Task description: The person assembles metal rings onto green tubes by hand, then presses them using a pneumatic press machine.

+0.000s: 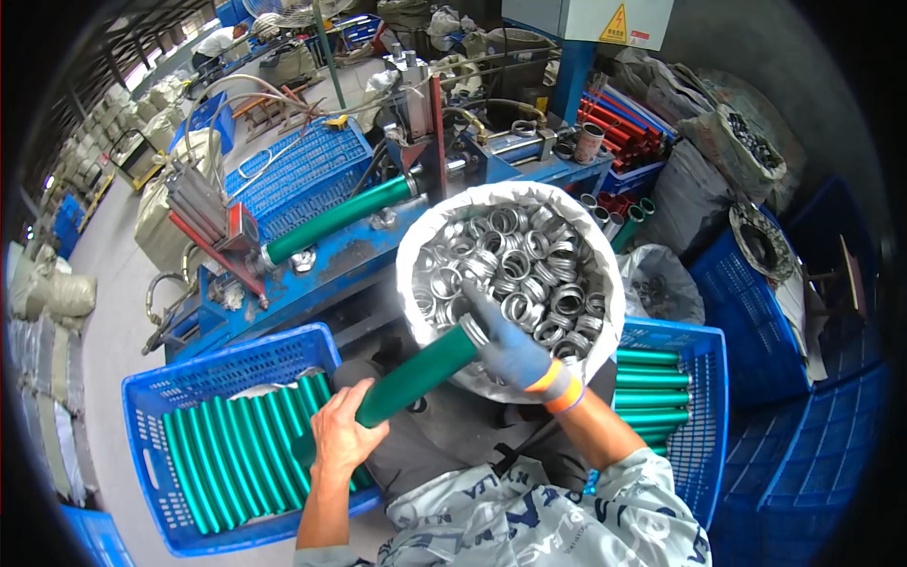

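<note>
A green metal tube point(420, 380) lies slantwise across my lap, its lower end gripped by my bare left hand point(345, 427). At the tube's upper end sits a silver threaded ring point(474, 330). My right hand point(510, 348), in a blue-grey glove with an orange cuff, is closed around that ring; some of its fingers are hidden behind it. Just beyond is a white-lined tub point(416, 248) heaped with silver threaded rings point(515, 265). Another green tube point(340, 217) is mounted lengthwise in the blue machine point(368, 250) ahead.
Blue crates stand on both sides: the left crate point(326, 345) and the right crate point(713, 378) hold green tubes. A grey electrical box point(586, 19) rises behind the machine. Red tubes point(614, 128) and sacks point(699, 189) are at far right. Another person point(219, 42) bends over in the distance.
</note>
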Tool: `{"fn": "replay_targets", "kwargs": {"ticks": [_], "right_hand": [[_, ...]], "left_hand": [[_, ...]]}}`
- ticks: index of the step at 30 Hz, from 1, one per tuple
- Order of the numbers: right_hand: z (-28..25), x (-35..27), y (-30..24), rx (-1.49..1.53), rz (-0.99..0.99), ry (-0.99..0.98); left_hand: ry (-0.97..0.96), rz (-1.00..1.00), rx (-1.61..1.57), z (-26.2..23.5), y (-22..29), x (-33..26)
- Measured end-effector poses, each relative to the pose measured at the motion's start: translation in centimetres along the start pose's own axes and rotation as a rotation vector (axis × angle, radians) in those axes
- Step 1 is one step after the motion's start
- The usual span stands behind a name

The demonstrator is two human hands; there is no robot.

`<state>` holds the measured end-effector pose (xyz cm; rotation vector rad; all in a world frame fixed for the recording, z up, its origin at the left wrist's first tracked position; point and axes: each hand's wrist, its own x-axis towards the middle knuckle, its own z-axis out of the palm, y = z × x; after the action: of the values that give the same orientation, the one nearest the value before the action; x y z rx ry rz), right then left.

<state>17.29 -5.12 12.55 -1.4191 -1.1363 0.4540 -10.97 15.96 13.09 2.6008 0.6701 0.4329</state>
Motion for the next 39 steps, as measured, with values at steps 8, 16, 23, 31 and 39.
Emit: {"fn": "replay_targets", "kwargs": {"ticks": [8,16,23,31,39], "right_hand": [[-2.0,2.8,7.1,-0.953,-0.115,-0.189],[-2.5,1.5,5.8,-0.181,0.214,0.182],[-0.8,-1.4,1.7,0.948,0.220,0.234],[0.7,-2.4,0.7,0.276,0.160,0.139],[1.3,-2.1,1.5,0.019,-0.003,0.188]], "left_hand": [[0.039,-0.086,-0.670,1.1,-6.1,-2.5],[0.428,-0.169,-1.515,-0.1,-2.5,-1.4],[0.285,-0.378,-1.951,5.4,0.7,0.2],[0.397,-0.429,-1.845,6.1,2.3,0.8],[0.403,-0.432,-1.826,6.7,2.1,0.7]]}}
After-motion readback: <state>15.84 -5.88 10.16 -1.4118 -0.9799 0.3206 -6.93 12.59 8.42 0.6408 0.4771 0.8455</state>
